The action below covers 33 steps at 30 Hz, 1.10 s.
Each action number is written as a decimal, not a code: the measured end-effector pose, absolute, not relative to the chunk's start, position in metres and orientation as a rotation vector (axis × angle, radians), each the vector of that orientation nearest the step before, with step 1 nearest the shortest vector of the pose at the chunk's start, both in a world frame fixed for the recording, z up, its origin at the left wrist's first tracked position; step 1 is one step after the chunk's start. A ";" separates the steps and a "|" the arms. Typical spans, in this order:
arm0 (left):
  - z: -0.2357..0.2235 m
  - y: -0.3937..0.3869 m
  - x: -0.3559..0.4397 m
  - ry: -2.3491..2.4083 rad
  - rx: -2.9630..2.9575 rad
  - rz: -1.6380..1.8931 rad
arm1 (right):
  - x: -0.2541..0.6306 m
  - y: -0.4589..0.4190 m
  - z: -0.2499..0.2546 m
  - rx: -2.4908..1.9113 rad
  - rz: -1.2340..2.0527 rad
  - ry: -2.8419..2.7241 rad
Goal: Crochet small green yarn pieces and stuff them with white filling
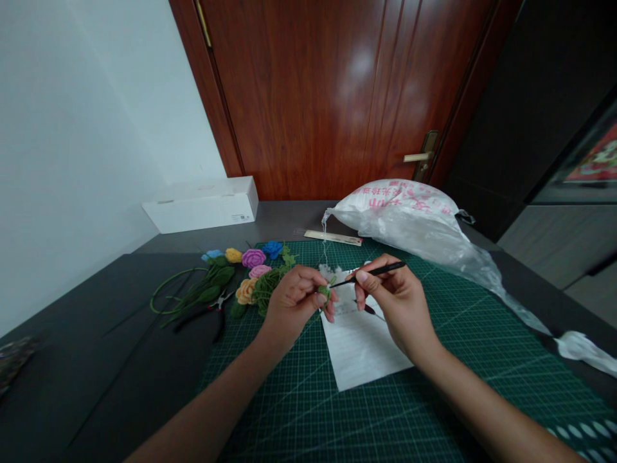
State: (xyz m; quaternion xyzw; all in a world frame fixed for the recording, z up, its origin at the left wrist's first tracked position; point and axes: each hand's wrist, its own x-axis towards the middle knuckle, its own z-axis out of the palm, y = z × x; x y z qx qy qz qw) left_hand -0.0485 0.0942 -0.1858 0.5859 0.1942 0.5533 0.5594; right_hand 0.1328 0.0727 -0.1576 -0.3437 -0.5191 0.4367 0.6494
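My left hand [299,297] pinches a small green crocheted piece [324,293] between thumb and fingers above the mat. My right hand [393,292] is closed around a slim black pointed tool [380,269], held like a pen; whether it is a hook or tweezers I cannot tell. Its thin tip meets the green piece, where a bit of white shows. White fluffy stuffing [337,278] lies just behind the fingers. Under the hands is a printed paper sheet [359,354]. A second dark-handled tool [369,309] with a thin metal shaft rests on it, partly hidden by the right hand.
A green cutting mat [284,399] covers the table's middle. On the left are crocheted flowers [253,258], green yarn [270,289] and black-handled pliers [220,302]. Farther back stand a white box [207,204], a flat strip [332,238] and a large plastic bag of white filling [405,206].
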 end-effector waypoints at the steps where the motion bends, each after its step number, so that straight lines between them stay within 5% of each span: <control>1: -0.186 0.094 -0.049 0.464 1.383 1.298 | 0.133 0.073 -0.158 -0.786 0.991 -1.187; 33: -0.186 0.096 -0.049 0.530 1.382 1.336 | 0.138 0.068 -0.157 -0.854 0.693 -1.434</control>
